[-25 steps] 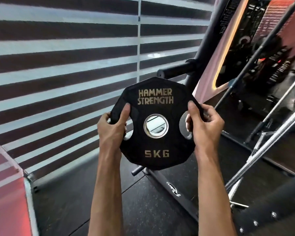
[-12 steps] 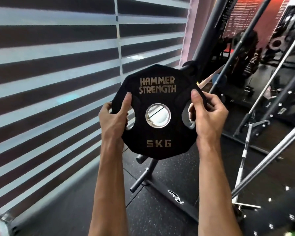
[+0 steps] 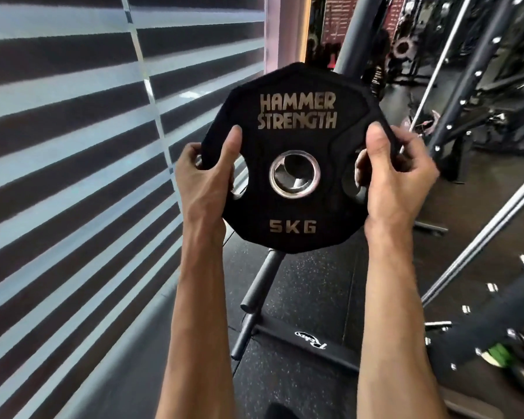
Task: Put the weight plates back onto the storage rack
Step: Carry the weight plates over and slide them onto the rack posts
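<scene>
I read the weight plate (image 3: pixel 294 211) as matt black rubber with dull gold lettering; its centre ring (image 3: pixel 294 196) is scuffed bare metal. The rack peg (image 3: pixel 261 278) below looks matt painted metal. The floor (image 3: pixel 312 285) is speckled, grainy rubber; the blurred blind (image 3: pixel 73 152) may be cloth.

Brightness: dim gym; pale bands of the blinds (image 3: pixel 73 164) at left are brightest.
Light source: daylight through the blinds; a warm light strip (image 3: pixel 308 31) glows at upper centre.
Glare: sheen on the weight plate (image 3: pixel 294 207) ring and on the steel bar (image 3: pixel 481 238) at right.
Shadows: the floor (image 3: pixel 309 297) is murky.
Blur: lower right is smeared; the plate lettering is readable.
Distortion: the blind bands fan out towards the left edge.
</scene>
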Available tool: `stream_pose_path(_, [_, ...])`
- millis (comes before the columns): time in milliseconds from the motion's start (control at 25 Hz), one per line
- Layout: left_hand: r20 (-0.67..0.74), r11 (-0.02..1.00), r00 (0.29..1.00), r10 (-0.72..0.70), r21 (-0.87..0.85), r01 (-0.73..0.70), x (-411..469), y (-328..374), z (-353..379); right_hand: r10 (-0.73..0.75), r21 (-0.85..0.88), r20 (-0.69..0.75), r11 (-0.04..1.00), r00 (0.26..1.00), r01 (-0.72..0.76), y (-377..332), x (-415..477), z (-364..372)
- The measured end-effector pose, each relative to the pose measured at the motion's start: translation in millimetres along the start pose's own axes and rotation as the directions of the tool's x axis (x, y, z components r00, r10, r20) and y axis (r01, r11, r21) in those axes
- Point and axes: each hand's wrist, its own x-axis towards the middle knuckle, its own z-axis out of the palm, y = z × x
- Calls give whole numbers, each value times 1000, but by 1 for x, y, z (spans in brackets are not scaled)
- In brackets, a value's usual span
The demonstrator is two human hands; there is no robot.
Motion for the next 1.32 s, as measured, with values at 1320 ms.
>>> stream_pose_path(1320, [454, 990, 881, 132, -102, -95, 175, -87, 131, -240, -506, -31, 841, 970, 192, 128, 128, 15])
